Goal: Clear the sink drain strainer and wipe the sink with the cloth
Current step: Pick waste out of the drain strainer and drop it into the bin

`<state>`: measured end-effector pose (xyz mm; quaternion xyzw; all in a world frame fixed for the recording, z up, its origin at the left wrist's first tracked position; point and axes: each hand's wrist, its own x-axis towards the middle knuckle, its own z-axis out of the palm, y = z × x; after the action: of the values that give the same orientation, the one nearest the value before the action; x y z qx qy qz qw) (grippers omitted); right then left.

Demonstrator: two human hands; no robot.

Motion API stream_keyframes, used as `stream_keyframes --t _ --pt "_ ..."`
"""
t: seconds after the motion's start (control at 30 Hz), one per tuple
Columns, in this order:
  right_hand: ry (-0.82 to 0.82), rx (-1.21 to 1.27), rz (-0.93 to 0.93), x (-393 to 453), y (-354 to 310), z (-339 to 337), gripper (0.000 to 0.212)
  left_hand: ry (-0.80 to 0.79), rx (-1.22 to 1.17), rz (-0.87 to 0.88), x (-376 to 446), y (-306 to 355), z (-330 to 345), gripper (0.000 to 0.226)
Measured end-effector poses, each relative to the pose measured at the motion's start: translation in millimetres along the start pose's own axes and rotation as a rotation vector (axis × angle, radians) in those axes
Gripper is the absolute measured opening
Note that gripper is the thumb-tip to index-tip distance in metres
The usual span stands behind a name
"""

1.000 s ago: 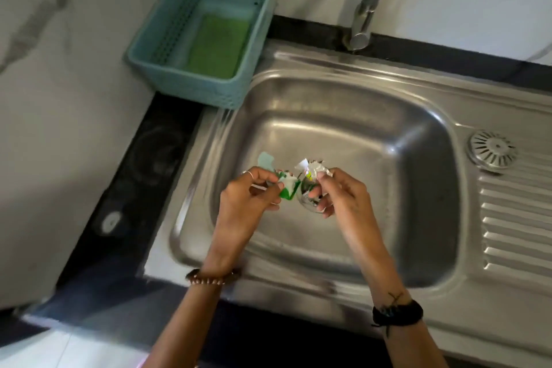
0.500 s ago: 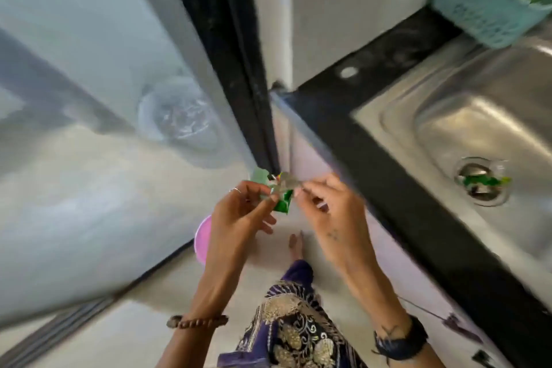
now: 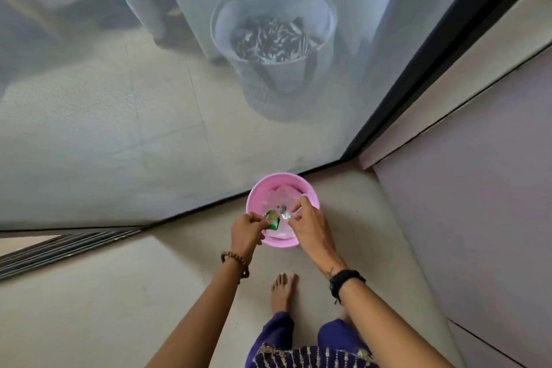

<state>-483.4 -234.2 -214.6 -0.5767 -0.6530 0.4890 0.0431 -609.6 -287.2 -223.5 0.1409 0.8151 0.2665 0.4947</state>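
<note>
I look down at the floor. A pink bin with a white liner stands by the sliding door. Both my hands are over its near rim. My left hand pinches green and white wrapper scraps. My right hand pinches a small silvery scrap just right of them. The scraps hang above the bin's opening. The sink, its strainer and the cloth are out of view.
A mesh screen door with a black frame fills the upper view; a white laundry basket stands behind it. A cabinet front rises at right. My bare foot is just behind the bin.
I turned left from the sink and looked down at the floor. My hands carried the scraps from above the sink drain to over the pink bin.
</note>
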Motion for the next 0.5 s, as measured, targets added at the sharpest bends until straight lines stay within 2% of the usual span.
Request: stream_keyframes --t 0.1,0.17,0.27,0.37,0.5 --pt "-0.014 -0.029 0.07 53 36 48 0.008 -0.006 -0.011 0.01 65 -32 20 0.017" --pt "-0.038 -0.038 0.141 80 58 74 0.013 -0.09 -0.037 -0.026 100 -49 35 0.004" --pt "-0.074 0.018 0.226 103 86 96 0.021 -0.243 -0.034 -0.088 129 -61 48 0.03" --pt "-0.013 0.149 0.279 102 93 93 0.021 -0.278 -0.042 -0.132 124 -59 52 0.038" --pt "0.109 0.525 0.398 73 61 57 0.021 -0.212 -0.264 -0.138 72 -21 49 0.017"
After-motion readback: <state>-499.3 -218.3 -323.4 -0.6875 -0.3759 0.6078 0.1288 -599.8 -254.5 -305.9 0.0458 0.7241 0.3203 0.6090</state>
